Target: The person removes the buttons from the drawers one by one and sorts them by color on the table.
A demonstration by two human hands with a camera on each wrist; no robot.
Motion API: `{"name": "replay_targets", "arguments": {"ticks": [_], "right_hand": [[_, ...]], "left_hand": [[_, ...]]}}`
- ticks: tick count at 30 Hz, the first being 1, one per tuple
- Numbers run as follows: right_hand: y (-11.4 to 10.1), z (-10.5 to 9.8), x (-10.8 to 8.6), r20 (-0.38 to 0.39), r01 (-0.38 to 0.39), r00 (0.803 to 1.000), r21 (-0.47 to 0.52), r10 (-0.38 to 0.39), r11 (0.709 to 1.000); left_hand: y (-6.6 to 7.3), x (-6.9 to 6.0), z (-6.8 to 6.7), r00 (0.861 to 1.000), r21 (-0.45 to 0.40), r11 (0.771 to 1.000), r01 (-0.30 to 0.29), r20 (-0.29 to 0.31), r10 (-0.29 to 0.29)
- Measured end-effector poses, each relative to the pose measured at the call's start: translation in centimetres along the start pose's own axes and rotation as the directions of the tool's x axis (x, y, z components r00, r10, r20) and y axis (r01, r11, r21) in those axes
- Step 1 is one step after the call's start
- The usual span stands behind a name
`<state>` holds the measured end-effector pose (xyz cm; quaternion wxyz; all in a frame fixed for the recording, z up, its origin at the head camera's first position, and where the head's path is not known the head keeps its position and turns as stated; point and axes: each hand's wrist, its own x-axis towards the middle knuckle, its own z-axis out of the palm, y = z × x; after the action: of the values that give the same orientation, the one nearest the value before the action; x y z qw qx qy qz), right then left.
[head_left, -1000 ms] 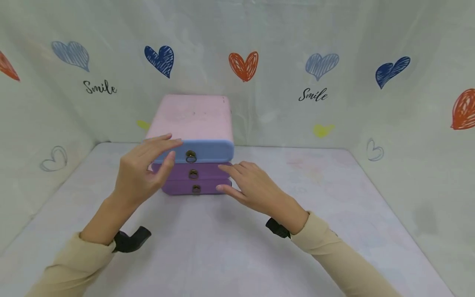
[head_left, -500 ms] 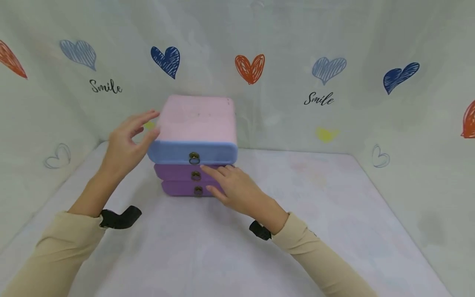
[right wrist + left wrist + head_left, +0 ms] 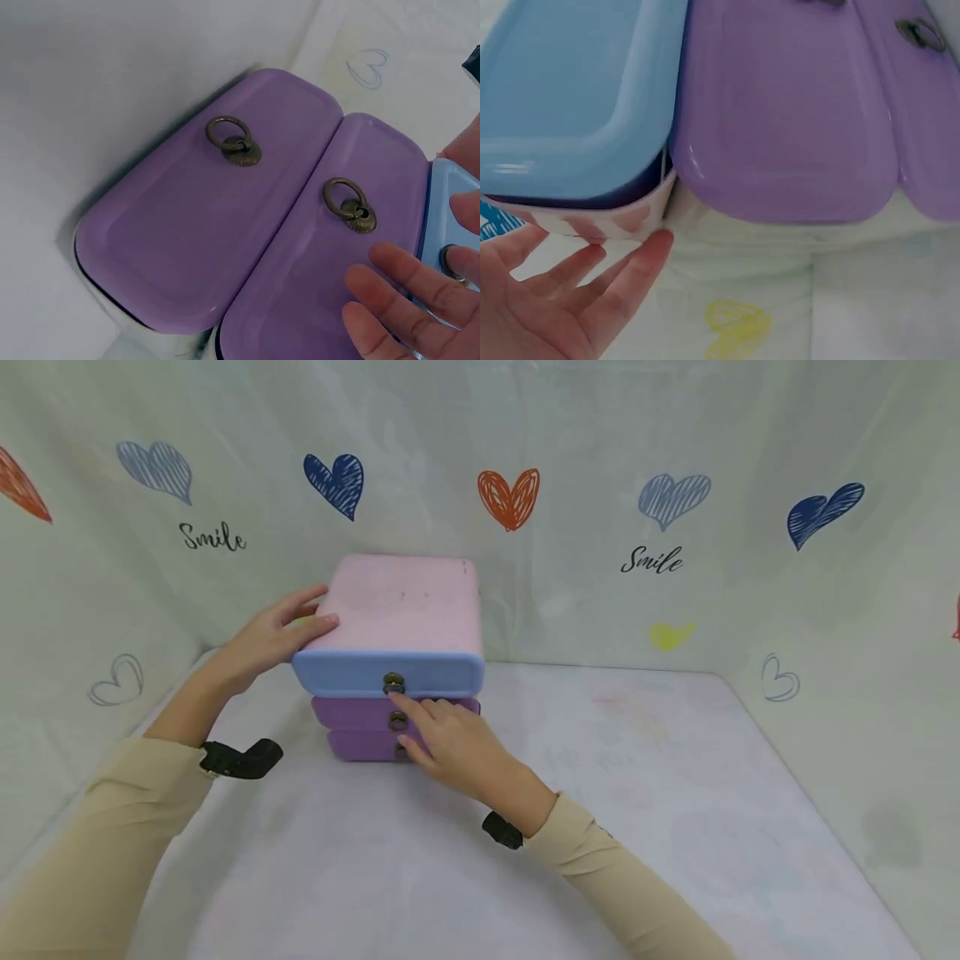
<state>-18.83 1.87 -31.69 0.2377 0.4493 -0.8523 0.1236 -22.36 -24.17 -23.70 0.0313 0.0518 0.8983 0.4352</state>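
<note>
A small drawer chest with a pink top (image 3: 405,606) stands at the back of the table. Its top drawer has a blue front (image 3: 337,674); below lie two purple drawer fronts (image 3: 187,217). Each carries a brass ring pull (image 3: 229,133). My left hand (image 3: 262,635) rests against the pink body's left side, fingers fairly straight, fingertips (image 3: 656,244) on the side wall. My right hand (image 3: 457,747) is before the drawers. Its extended index fingertip is at the blue drawer's ring (image 3: 393,682), thumb apart from it. In the left wrist view a dark gap shows behind the blue front.
A white tablecloth (image 3: 600,777) covers the table. Behind it hangs a pale curtain (image 3: 570,435) printed with hearts and "Smile". Black wrist cameras (image 3: 243,758) sit on both forearms.
My left hand has moved from in front of the blue drawer to the chest's left side and now touches it. My right hand has shifted left, its index fingertip reaching the blue drawer's ring.
</note>
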Motion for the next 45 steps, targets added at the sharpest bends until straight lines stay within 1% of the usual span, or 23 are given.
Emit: {"name": "replay_targets", "arguments": {"ticks": [3, 9, 15, 19, 25, 28, 32, 37, 45], "right_hand": [[-0.3, 0.0, 0.5, -0.009, -0.028, 1.000, 0.011, 0.028, 1.000], [-0.9, -0.2, 1.5, -0.004, -0.086, 0.996, 0.053, 0.087, 0.995], [-1.0, -0.4, 1.8, 0.015, -0.142, 0.990, 0.080, 0.141, 0.987], [-1.0, -0.4, 1.9, 0.024, -0.158, 0.987, 0.104, 0.156, 0.982], [-1.2, -0.2, 2.3, 0.064, -0.185, 0.982, 0.160, 0.177, 0.970], [-1.3, -0.1, 2.4, 0.054, -0.175, 0.984, 0.169, 0.168, 0.970], [-1.3, 0.0, 2.3, 0.023, -0.147, 0.989, 0.168, 0.145, 0.975], [-1.2, 0.0, 2.1, 0.021, -0.146, 0.989, 0.176, 0.145, 0.973], [-1.4, 0.0, 1.8, 0.003, -0.137, 0.990, 0.173, 0.139, 0.975]], "left_hand": [[0.1, 0.4, -0.3, 0.999, 0.023, 1.000, 0.011, 0.031, -0.011], [0.2, 0.7, -0.6, 0.998, 0.034, 0.999, 0.018, 0.052, -0.020], [0.2, 0.9, -0.3, 0.998, 0.028, 1.000, -0.008, 0.064, 0.006], [0.0, 1.1, -0.1, 0.997, 0.037, 0.999, -0.021, 0.069, 0.019], [-0.2, 0.6, -0.5, 0.997, 0.025, 0.999, -0.035, 0.068, 0.033], [-0.2, 0.4, -0.5, 0.997, 0.021, 0.999, -0.036, 0.068, 0.035], [-0.3, 0.6, -0.5, 0.997, 0.017, 0.999, -0.027, 0.073, 0.026], [-0.4, 0.8, -0.2, 0.997, 0.024, 1.000, -0.019, 0.078, 0.018], [-0.4, 0.7, -0.2, 0.997, 0.012, 1.000, -0.025, 0.078, 0.024]]}}
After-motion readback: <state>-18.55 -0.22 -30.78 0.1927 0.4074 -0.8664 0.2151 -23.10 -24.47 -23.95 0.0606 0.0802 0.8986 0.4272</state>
